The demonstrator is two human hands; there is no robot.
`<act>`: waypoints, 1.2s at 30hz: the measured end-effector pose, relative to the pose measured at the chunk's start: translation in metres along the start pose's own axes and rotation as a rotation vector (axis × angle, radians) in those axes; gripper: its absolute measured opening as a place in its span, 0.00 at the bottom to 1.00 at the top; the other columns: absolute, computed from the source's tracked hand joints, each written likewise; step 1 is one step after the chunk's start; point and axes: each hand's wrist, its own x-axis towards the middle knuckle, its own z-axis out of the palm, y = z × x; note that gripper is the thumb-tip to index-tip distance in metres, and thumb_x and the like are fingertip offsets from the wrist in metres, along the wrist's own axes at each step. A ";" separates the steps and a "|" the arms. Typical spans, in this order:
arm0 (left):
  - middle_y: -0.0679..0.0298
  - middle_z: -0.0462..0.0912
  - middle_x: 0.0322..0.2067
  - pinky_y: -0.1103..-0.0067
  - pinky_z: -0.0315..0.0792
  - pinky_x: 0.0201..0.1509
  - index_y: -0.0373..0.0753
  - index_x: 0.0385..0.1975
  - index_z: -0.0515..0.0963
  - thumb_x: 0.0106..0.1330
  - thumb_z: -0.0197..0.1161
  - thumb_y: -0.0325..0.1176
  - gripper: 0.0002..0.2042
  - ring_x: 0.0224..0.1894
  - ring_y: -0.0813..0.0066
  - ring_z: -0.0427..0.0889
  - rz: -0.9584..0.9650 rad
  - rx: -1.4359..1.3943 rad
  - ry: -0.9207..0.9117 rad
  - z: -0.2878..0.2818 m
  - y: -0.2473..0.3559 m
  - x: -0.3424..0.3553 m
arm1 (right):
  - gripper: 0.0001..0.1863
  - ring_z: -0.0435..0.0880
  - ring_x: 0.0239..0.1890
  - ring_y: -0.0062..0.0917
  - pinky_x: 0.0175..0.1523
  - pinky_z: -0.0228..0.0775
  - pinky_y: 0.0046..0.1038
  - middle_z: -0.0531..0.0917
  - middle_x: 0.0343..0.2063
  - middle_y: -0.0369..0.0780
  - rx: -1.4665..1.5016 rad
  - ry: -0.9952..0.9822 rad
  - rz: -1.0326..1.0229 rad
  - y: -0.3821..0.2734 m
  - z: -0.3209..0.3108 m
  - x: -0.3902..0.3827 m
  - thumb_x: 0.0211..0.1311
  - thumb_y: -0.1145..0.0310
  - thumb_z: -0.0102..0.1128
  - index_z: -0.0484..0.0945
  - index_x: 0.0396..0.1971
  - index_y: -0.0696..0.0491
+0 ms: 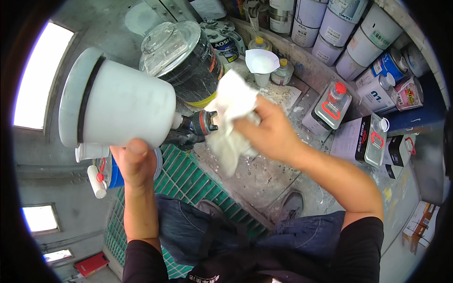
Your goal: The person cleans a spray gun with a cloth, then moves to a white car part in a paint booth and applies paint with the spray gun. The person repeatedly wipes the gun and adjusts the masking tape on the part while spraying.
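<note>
My left hand (pixel 134 160) grips a spray gun with a large white translucent cup (pixel 120 101), tilted on its side at the upper left. The gun's dark nozzle (pixel 200 122) points to the right. My right hand (pixel 266 132) is closed on a crumpled white cloth or paper towel (pixel 229 96), held at the front of the nozzle; whether it touches the nozzle is hard to tell. Much of the gun's handle is hidden behind the cup and my left hand.
Behind are a dirty black bucket (pixel 188 87), a white paper funnel (pixel 262 59) in a cup, stacked cans (pixel 337 26) and metal containers (pixel 330 113) with red handles. A green floor grate (pixel 179 174) lies below. A blue-rimmed bucket (pixel 115 177) is at left.
</note>
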 end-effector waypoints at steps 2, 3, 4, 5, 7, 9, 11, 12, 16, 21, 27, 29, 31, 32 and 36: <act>0.59 0.72 0.56 0.67 0.67 0.63 0.36 0.64 0.61 0.47 0.79 0.48 0.46 0.58 0.64 0.73 0.010 0.050 0.009 0.008 0.000 0.000 | 0.12 0.84 0.41 0.21 0.47 0.75 0.25 0.85 0.38 0.38 -0.078 -0.064 -0.105 0.007 0.019 -0.002 0.61 0.73 0.62 0.76 0.44 0.58; 0.59 0.72 0.56 0.68 0.67 0.62 0.36 0.64 0.61 0.46 0.79 0.48 0.47 0.58 0.65 0.73 0.014 0.075 0.012 0.010 0.000 0.000 | 0.12 0.84 0.39 0.22 0.45 0.75 0.26 0.85 0.36 0.37 -0.037 -0.015 -0.043 0.006 0.023 0.000 0.59 0.75 0.63 0.77 0.42 0.59; 0.59 0.72 0.55 0.67 0.67 0.63 0.35 0.63 0.61 0.48 0.78 0.48 0.45 0.58 0.63 0.73 0.018 0.108 -0.024 0.007 -0.001 -0.001 | 0.12 0.84 0.40 0.21 0.46 0.75 0.25 0.85 0.37 0.38 0.042 -0.045 0.102 0.006 0.022 0.003 0.58 0.77 0.62 0.78 0.44 0.59; 0.59 0.72 0.55 0.66 0.67 0.64 0.35 0.63 0.61 0.49 0.76 0.48 0.44 0.57 0.62 0.74 0.022 0.141 -0.060 0.001 -0.004 -0.002 | 0.14 0.84 0.40 0.20 0.46 0.75 0.24 0.85 0.37 0.38 0.122 -0.075 0.246 0.006 0.018 0.008 0.58 0.79 0.61 0.78 0.45 0.59; 0.60 0.73 0.53 0.66 0.67 0.64 0.35 0.62 0.62 0.50 0.76 0.49 0.42 0.56 0.63 0.74 0.017 0.190 -0.105 -0.001 -0.006 -0.005 | 0.11 0.85 0.38 0.22 0.45 0.76 0.25 0.85 0.34 0.39 0.367 -0.052 0.464 -0.001 0.018 0.009 0.57 0.80 0.59 0.80 0.41 0.61; 0.62 0.73 0.52 0.68 0.68 0.61 0.36 0.60 0.64 0.48 0.77 0.50 0.43 0.54 0.66 0.74 0.004 0.231 -0.127 0.003 -0.008 -0.006 | 0.10 0.85 0.34 0.25 0.41 0.77 0.26 0.85 0.34 0.42 0.485 -0.005 0.605 0.000 0.015 0.009 0.55 0.78 0.60 0.80 0.38 0.63; 0.63 0.73 0.51 0.70 0.68 0.60 0.37 0.60 0.65 0.47 0.78 0.52 0.43 0.53 0.68 0.74 -0.001 0.294 -0.156 0.006 -0.008 -0.007 | 0.09 0.85 0.33 0.26 0.39 0.78 0.27 0.85 0.34 0.43 0.562 0.038 0.699 0.000 0.015 0.009 0.55 0.78 0.60 0.80 0.36 0.64; 0.63 0.77 0.46 0.73 0.70 0.53 0.35 0.53 0.70 0.46 0.79 0.52 0.39 0.47 0.71 0.76 0.034 0.278 -0.118 0.014 -0.008 -0.006 | 0.09 0.85 0.32 0.26 0.39 0.78 0.27 0.85 0.33 0.43 0.579 0.060 0.723 0.001 0.015 0.009 0.55 0.77 0.59 0.80 0.36 0.64; 0.63 0.80 0.39 0.76 0.73 0.45 0.32 0.46 0.75 0.44 0.81 0.50 0.35 0.40 0.73 0.79 0.038 0.250 -0.084 0.023 -0.008 -0.005 | 0.08 0.85 0.31 0.29 0.37 0.76 0.29 0.85 0.32 0.43 0.420 0.092 0.600 0.009 0.018 0.006 0.57 0.77 0.58 0.79 0.36 0.62; 0.61 0.74 0.52 0.69 0.68 0.61 0.36 0.60 0.65 0.48 0.75 0.44 0.40 0.55 0.66 0.74 -0.052 0.235 -0.123 0.001 -0.012 -0.002 | 0.09 0.83 0.32 0.41 0.36 0.73 0.32 0.82 0.32 0.47 -0.609 -0.007 -0.314 0.011 0.015 -0.006 0.58 0.76 0.58 0.77 0.39 0.59; 0.57 0.71 0.57 0.63 0.67 0.64 0.35 0.64 0.60 0.50 0.74 0.47 0.43 0.61 0.60 0.72 0.036 0.157 -0.087 -0.005 -0.013 0.002 | 0.09 0.85 0.37 0.25 0.40 0.74 0.26 0.84 0.40 0.42 -0.194 -0.027 -0.171 0.021 0.014 -0.003 0.64 0.73 0.58 0.77 0.43 0.58; 0.50 0.67 0.62 0.59 0.68 0.64 0.35 0.68 0.55 0.51 0.73 0.51 0.48 0.62 0.52 0.71 0.094 0.083 -0.009 -0.012 -0.014 0.005 | 0.10 0.83 0.39 0.21 0.43 0.74 0.24 0.84 0.41 0.39 0.167 0.030 0.098 0.026 0.012 -0.001 0.65 0.72 0.58 0.77 0.44 0.59; 0.44 0.66 0.62 0.59 0.70 0.62 0.36 0.69 0.53 0.52 0.72 0.52 0.49 0.61 0.48 0.72 0.050 -0.015 -0.048 -0.008 0.001 0.012 | 0.13 0.81 0.43 0.20 0.49 0.73 0.25 0.83 0.41 0.37 0.379 0.059 0.241 0.035 0.004 0.003 0.65 0.73 0.58 0.76 0.48 0.60; 0.41 0.65 0.63 0.59 0.71 0.61 0.36 0.69 0.53 0.52 0.72 0.53 0.49 0.60 0.46 0.72 0.024 -0.064 -0.069 -0.005 0.007 0.016 | 0.13 0.81 0.44 0.20 0.50 0.73 0.25 0.83 0.41 0.37 0.351 0.038 0.222 0.038 -0.002 0.004 0.66 0.73 0.57 0.76 0.48 0.60; 0.34 0.61 0.63 0.59 0.74 0.58 0.39 0.71 0.48 0.55 0.69 0.55 0.50 0.58 0.43 0.73 0.014 -0.090 -0.127 -0.007 0.019 0.023 | 0.16 0.80 0.46 0.20 0.54 0.72 0.26 0.83 0.43 0.37 0.309 -0.100 0.067 0.028 -0.002 0.006 0.65 0.75 0.57 0.74 0.52 0.58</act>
